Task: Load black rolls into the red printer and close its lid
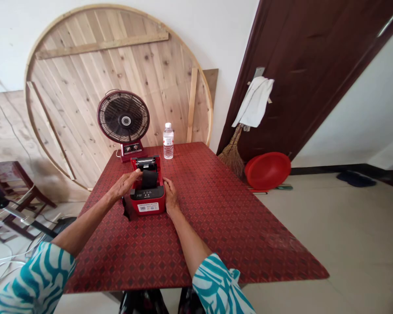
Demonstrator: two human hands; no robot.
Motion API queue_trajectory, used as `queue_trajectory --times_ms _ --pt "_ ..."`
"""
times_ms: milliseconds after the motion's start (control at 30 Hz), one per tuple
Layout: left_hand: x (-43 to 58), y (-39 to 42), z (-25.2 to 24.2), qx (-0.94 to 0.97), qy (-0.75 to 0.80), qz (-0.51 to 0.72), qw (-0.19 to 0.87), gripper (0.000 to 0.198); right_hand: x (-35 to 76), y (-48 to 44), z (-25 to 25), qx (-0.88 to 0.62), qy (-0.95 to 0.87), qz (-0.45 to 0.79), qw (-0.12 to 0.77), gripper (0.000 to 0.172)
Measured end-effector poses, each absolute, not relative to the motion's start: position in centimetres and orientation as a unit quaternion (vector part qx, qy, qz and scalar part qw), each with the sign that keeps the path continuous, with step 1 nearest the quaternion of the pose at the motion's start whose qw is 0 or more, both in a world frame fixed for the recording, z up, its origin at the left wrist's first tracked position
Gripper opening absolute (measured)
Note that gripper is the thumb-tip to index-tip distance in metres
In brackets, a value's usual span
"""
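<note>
A red and black label printer [148, 206] sits on the table with its lid raised toward the back. Inside it lies a black roll [149, 179]. My left hand [126, 184] reaches over the printer's left edge, its fingers stretched out beside the roll. Against the right side wall rests my right hand [171, 196], gripping the printer there; some of its fingers are hidden. A black strap-like piece [126, 209] hangs at the printer's left side. The printer's front carries a white label.
Behind the printer stand a dark red fan [123, 120] and a clear water bottle [168, 141]. The red patterned table [242, 235] has a corner at right. Beyond it are a straw broom [233, 157] and a red basin [267, 171]. A chair [15, 183] and cables are at left.
</note>
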State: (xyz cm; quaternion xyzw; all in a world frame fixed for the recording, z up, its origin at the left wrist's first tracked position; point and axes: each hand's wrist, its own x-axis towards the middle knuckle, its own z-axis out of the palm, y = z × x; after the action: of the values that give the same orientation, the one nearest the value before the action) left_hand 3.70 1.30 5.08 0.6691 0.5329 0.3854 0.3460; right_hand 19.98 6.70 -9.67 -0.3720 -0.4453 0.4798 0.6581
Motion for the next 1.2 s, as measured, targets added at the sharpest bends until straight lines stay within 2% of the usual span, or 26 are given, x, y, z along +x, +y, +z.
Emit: queue_trajectory --times_ms 133,233,467,600,700,900,1067,1200 --pt "3.0 1.4 5.3 0.630 0.531 0.388 0.413 0.028 19.9 6.8 -9.9 -0.374 -0.446 0.475 0.660 0.034" --pt "2.5 2.4 5.0 0.627 0.535 0.361 0.435 0.024 19.9 6.9 -10.0 -0.375 -0.448 0.476 0.657 0.033" --pt "3.9 5.9 4.8 0.781 0.524 0.176 0.290 0.010 19.9 6.8 -9.7 -0.385 -0.446 0.474 0.655 0.034" --pt "5.0 6.8 5.2 0.815 0.541 0.097 0.182 0.017 19.9 6.7 -9.6 -0.384 -0.449 0.470 0.656 0.033" --pt "5.5 7.3 5.1 0.813 0.559 0.061 0.153 0.022 19.8 6.7 -9.5 -0.381 -0.446 0.470 0.659 0.032" --pt "5.7 8.6 4.5 0.810 0.568 0.014 0.145 0.015 19.9 6.5 -9.2 -0.388 -0.442 0.468 0.659 0.030" --pt "5.4 9.0 4.5 0.832 0.534 -0.020 0.146 0.018 20.0 6.5 -9.1 -0.393 -0.449 0.460 0.658 0.031" --pt "5.8 8.7 4.5 0.828 0.538 -0.032 0.157 0.010 19.9 6.6 -9.0 -0.390 -0.445 0.466 0.658 0.031"
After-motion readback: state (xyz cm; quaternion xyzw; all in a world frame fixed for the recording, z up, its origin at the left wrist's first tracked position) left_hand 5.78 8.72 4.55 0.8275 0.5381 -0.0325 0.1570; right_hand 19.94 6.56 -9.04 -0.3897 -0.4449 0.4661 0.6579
